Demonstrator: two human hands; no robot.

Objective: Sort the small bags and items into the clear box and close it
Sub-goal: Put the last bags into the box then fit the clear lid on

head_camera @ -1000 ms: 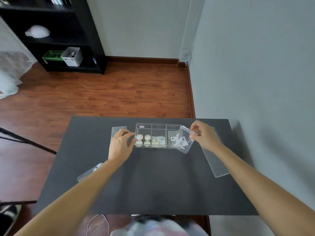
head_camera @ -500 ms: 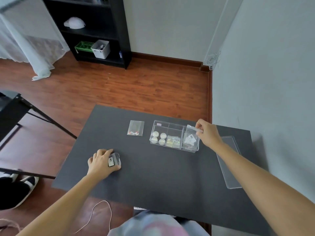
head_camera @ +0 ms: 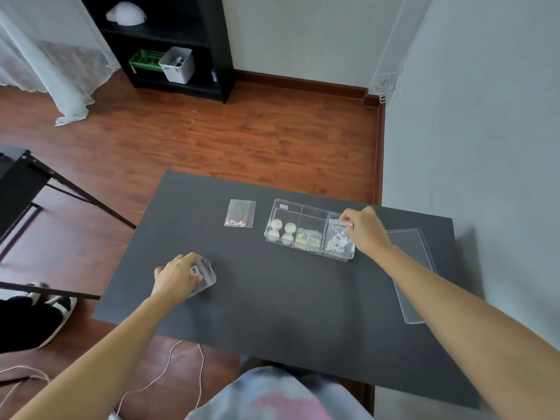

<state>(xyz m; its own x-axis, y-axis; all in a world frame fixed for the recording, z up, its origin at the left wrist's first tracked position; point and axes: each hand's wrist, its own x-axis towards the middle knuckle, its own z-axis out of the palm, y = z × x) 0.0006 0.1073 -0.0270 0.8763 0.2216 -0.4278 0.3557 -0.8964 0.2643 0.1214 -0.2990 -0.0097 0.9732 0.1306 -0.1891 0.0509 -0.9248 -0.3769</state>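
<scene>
The clear box (head_camera: pixel 303 207) stands open on the black table (head_camera: pixel 272 298), split into three compartments. Round white items fill the left one, small yellowish bags the middle one. My right hand (head_camera: pixel 365 230) pinches the top of a small clear bag (head_camera: pixel 338 237) that sits in the right compartment. My left hand (head_camera: pixel 177 275) lies on a small clear bag with a label (head_camera: pixel 204 274) near the table's left front edge, fingers curled over it. Another flat bag with red and white bits (head_camera: pixel 240 213) lies left of the box. The clear lid (head_camera: pixel 413 268) rests at the right.
A black shelf unit (head_camera: pixel 181 40) with a white bin and green basket stands at the back wall. A dark frame (head_camera: pixel 36 189) and a shoe (head_camera: pixel 54 307) are on the wooden floor to the left. A cable (head_camera: pixel 169 368) runs under the table's front edge.
My left hand left the box's side and came down on the labelled bag at the front left. My right hand lowered its bag deeper into the right compartment. The view shifted left.
</scene>
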